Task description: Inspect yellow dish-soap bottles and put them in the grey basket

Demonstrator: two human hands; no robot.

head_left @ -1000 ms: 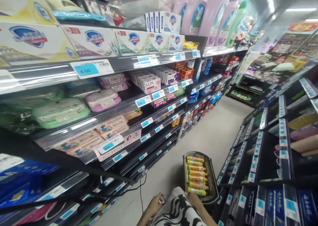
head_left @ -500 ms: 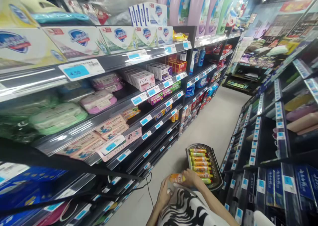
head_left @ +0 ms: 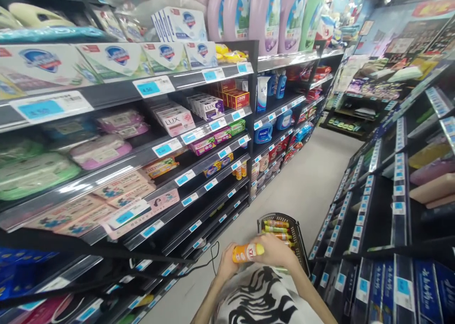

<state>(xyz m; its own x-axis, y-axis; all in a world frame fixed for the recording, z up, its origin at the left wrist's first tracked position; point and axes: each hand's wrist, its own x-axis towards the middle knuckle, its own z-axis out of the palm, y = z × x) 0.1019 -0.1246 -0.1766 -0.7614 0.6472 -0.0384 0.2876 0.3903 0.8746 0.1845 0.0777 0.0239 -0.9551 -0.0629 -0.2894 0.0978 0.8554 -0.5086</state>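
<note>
An orange bottle with a yellow cap (head_left: 245, 253) lies sideways in front of my body. Its base end is gripped by my left hand (head_left: 226, 263), whose fingers are closed around it. At the cap end, my right hand (head_left: 275, 252) is closed on the same bottle; its fingertips are partly hidden. Just beyond my right hand stands a black basket (head_left: 297, 234) with several similar yellow and orange bottles (head_left: 276, 223) laid in rows. My right hand and forearm cover its near part.
Tall shelves line the left side, with LUX soap boxes (head_left: 174, 119), pink wipes packs (head_left: 101, 149) and purple detergent bottles (head_left: 266, 18). More shelves (head_left: 384, 196) run along the right. A dark strap (head_left: 88, 253) and a thin cable (head_left: 213, 250) cross low on the left. The aisle floor (head_left: 302, 165) stretches ahead.
Both hands have lifted the orange bottle slightly, and its label shows more fully. My right hand now covers more of the basket. The view has turned a little to the right.
</note>
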